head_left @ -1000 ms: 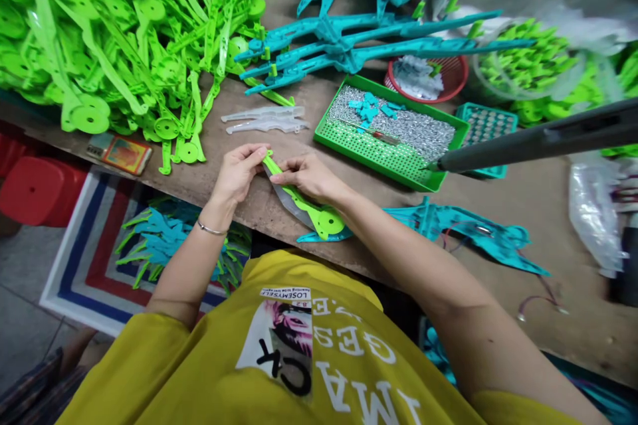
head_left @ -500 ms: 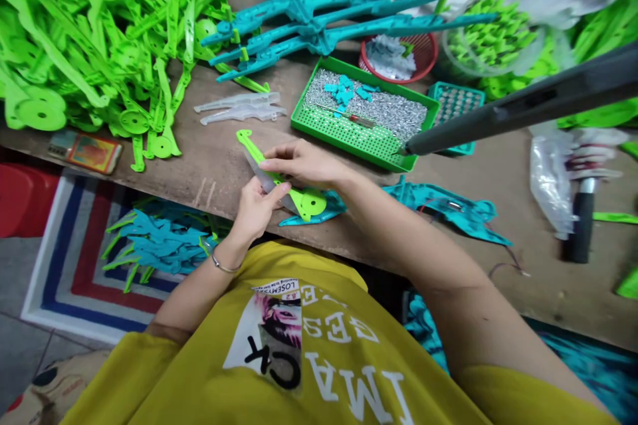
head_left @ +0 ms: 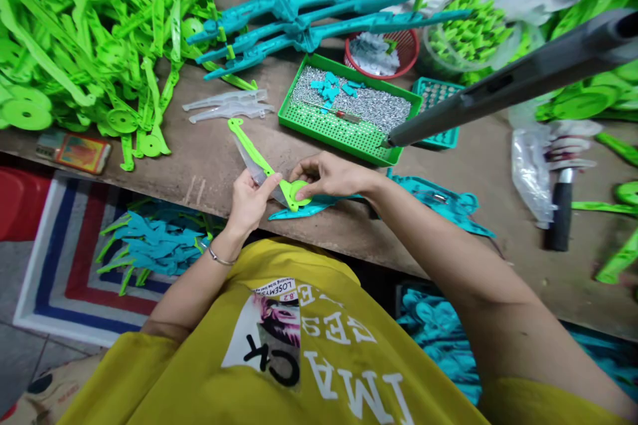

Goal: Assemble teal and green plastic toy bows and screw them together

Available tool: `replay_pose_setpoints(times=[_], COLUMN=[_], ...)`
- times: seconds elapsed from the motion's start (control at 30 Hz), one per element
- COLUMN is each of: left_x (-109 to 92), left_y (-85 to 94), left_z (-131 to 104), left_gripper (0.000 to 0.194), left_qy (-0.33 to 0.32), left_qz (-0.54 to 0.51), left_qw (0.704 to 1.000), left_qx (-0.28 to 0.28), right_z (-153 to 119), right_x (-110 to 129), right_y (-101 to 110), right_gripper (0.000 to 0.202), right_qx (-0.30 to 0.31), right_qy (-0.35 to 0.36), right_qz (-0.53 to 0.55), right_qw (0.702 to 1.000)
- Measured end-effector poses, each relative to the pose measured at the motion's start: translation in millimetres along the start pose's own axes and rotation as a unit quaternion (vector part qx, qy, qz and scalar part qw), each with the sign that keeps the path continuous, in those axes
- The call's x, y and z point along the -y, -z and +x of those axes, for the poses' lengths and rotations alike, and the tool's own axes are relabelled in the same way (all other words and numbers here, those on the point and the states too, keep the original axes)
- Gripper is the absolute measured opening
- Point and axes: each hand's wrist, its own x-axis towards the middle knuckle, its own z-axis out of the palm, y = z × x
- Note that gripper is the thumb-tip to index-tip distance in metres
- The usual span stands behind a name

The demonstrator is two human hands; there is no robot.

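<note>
My left hand (head_left: 250,202) is closed round the middle of a long bright green plastic part (head_left: 259,161), its thumb lying on top. A translucent plastic strip (head_left: 252,167) lies along the green part's left side, in the same grip. With thumb and fingers, my right hand (head_left: 335,174) pinches the round disc end of the green part. Just beneath, on the table edge, rests a teal plastic piece (head_left: 304,208), partly hidden by the right hand. A wider teal part (head_left: 433,198) lies beyond my right wrist.
A green tray (head_left: 329,141) holds small metal pieces, teal bits and a screwdriver. A dark grey rod-shaped tool (head_left: 498,89) slants over its right corner. Green parts (head_left: 90,46) are heaped left; crossed teal parts (head_left: 309,16), a red basket (head_left: 409,60) and translucent strips (head_left: 229,106) lie ahead.
My right hand has moved from the middle of the green part down to its round disc end. The left hand keeps its hold. The whole view has shifted slightly.
</note>
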Motion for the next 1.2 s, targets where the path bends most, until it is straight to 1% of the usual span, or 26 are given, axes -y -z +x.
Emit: replay_pose_setpoints(times=[0.07,0.1,0.2,0.27,0.4,0.5,0.53,0.57,0.7,0.83,0.9,1.03,1.1,1.2], left_x=[-0.1,0.0,1.3,3.4,7.3,4.6,2.2,-1.0,-16.4,-30.5,-37.8,-50.3,-52.7,-50.5], left_y=[-2.6,-3.9,-7.8,-10.3,-14.2,-13.6,-12.3,-10.6,-2.0,3.9,5.6,7.9,8.3,8.5], left_z=[-6.0,-9.6,-18.6,-21.7,-22.2,-18.5,-15.9,-12.6,7.3,32.1,44.5,64.6,71.0,76.0], left_gripper=[0.049,0.053,0.063,0.06,0.051,0.052,0.052,0.052,0.055,0.054,0.052,0.041,0.038,0.038], left_qy=[0.007,0.018,0.076,0.092,0.079,0.095,0.099,0.097,0.055,0.05,0.034,0.008,0.005,-0.008], left_qz=[-0.007,-0.008,0.005,0.012,0.019,0.018,0.012,0.003,-0.021,-0.022,-0.036,-0.023,-0.015,-0.012], left_qw=[1.0,1.0,0.992,0.986,0.986,0.979,0.978,0.98,0.994,0.997,0.998,0.999,1.0,1.0], left_qx=[0.008,0.021,0.104,0.138,0.142,0.179,0.183,0.174,0.089,0.061,0.038,0.026,0.021,-0.001], right_z=[-2.6,-4.1,-7.1,-7.4,-7.4,-9.5,-10.5,-11.6,-14.6,-16.7,-18.1,-19.9,-19.8,-19.7], right_x=[2.0,3.5,7.2,7.4,2.7,0.1,-0.2,-0.4,-2.6,-3.7,-2.3,0.7,0.4,-2.2], right_y=[1.2,2.2,4.8,5.6,5.8,8.0,9.3,10.8,16.5,18.4,17.5,13.7,11.9,10.7], right_gripper=[0.036,0.036,0.035,0.035,0.037,0.037,0.037,0.038,0.044,0.043,0.041,0.04,0.039,0.039], right_qx=[0.003,0.005,0.0,-0.012,-0.023,-0.006,0.002,0.007,0.007,0.023,0.031,0.022,0.021,0.023], right_qy=[0.002,0.0,-0.002,0.003,0.006,-0.007,-0.012,-0.017,-0.023,-0.016,-0.016,-0.016,-0.013,-0.006], right_qz=[0.023,0.036,0.054,0.045,0.042,0.044,0.037,0.028,-0.02,-0.048,-0.056,-0.087,-0.094,-0.101], right_qw=[1.0,0.999,0.999,0.999,0.999,0.999,0.999,0.999,1.0,0.998,0.998,0.996,0.995,0.995])
